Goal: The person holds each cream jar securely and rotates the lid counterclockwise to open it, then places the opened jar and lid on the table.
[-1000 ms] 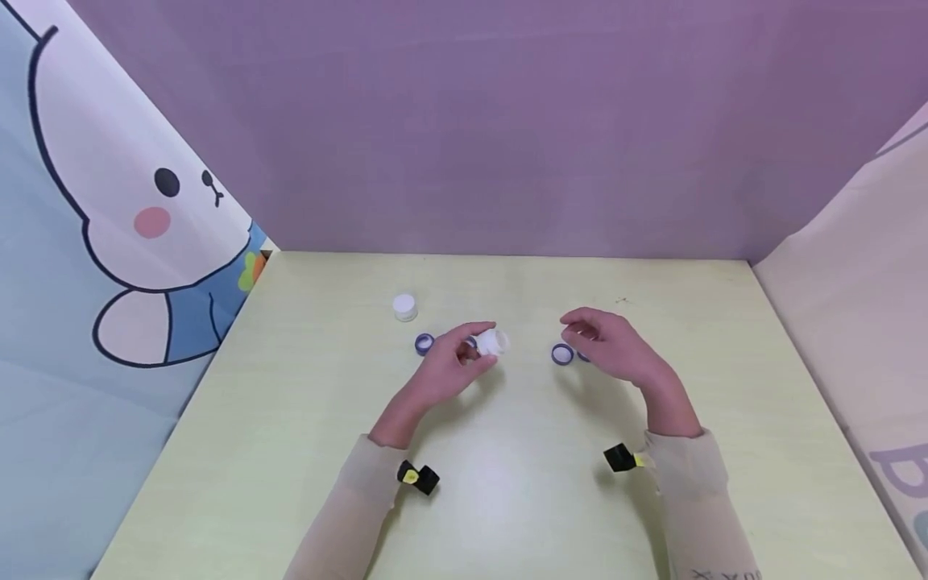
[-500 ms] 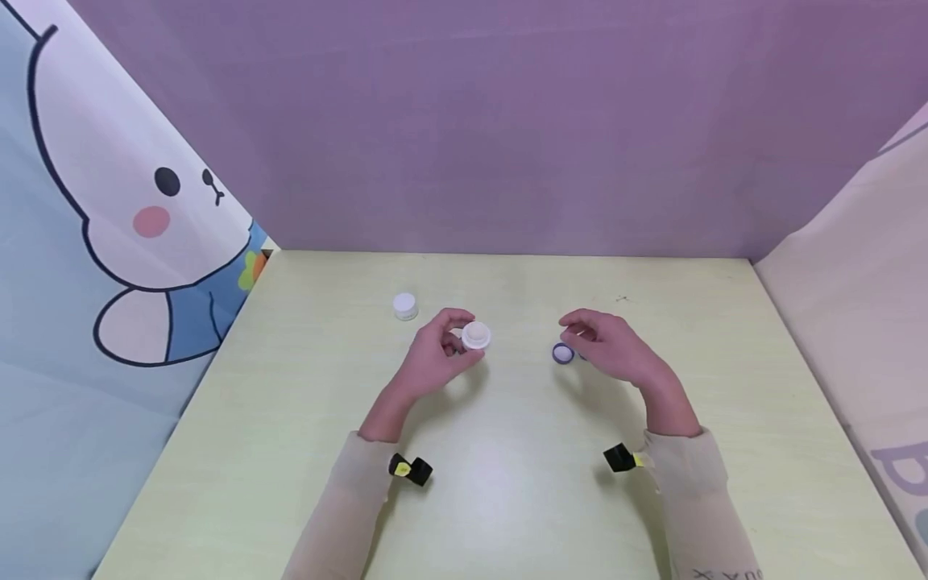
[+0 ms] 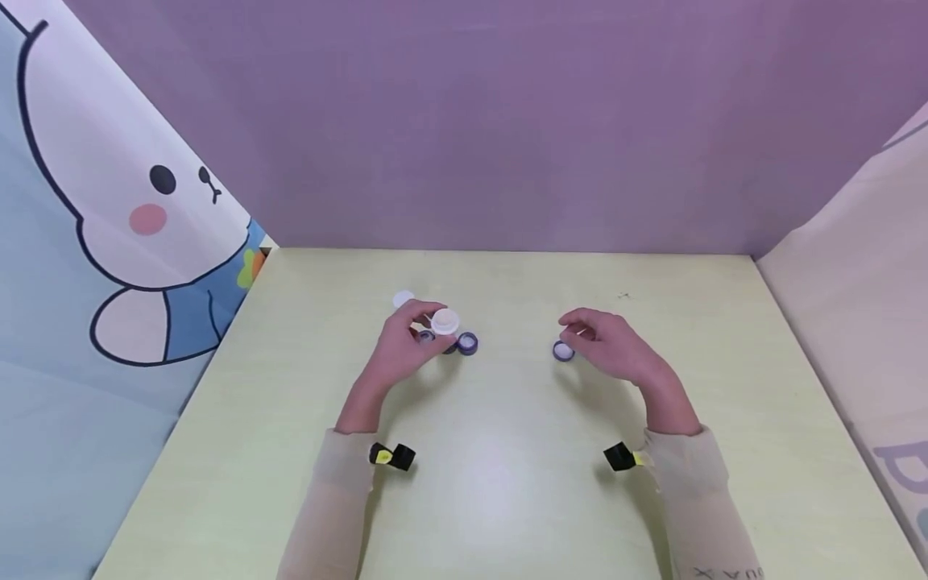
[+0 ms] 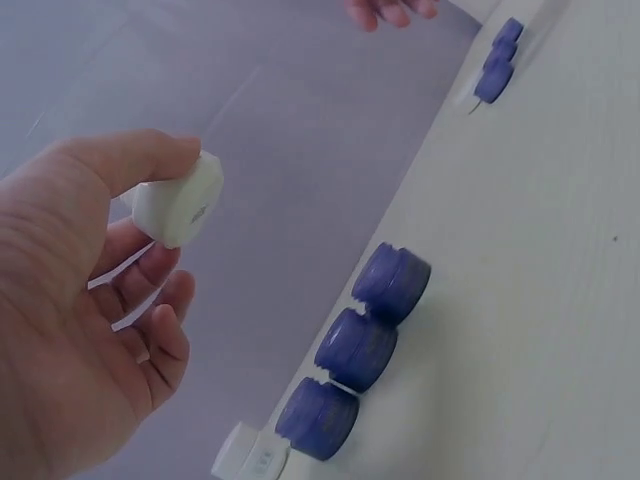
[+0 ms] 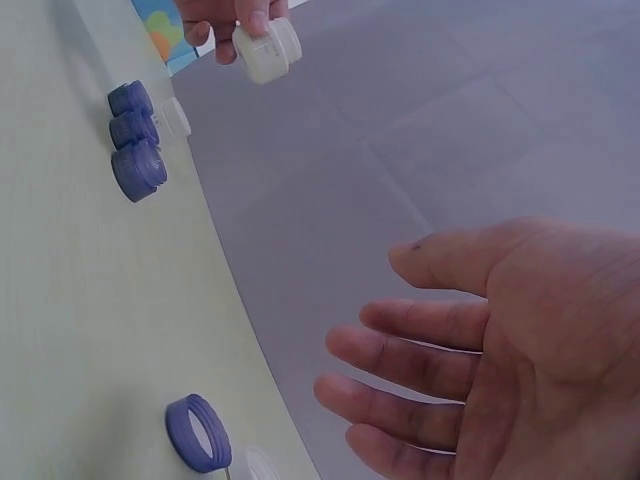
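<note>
We are seeing soft, even light falling from above in the head view; a pale sheen is glaring on the table (image 3: 500,475) near us; faint shadows are lying under the forearms; the side walls are bowing outward toward the edges; the left hand (image 4: 80,330) is looming large and soft in its wrist view; the right hand (image 5: 500,350) is blurring slightly, while colours are washing out bluish.

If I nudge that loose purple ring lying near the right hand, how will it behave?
The purple ring looks thin, hollow plastic, so probably very light and quick to slide. It lies flat on the table, so it should skid rather than roll.
</note>
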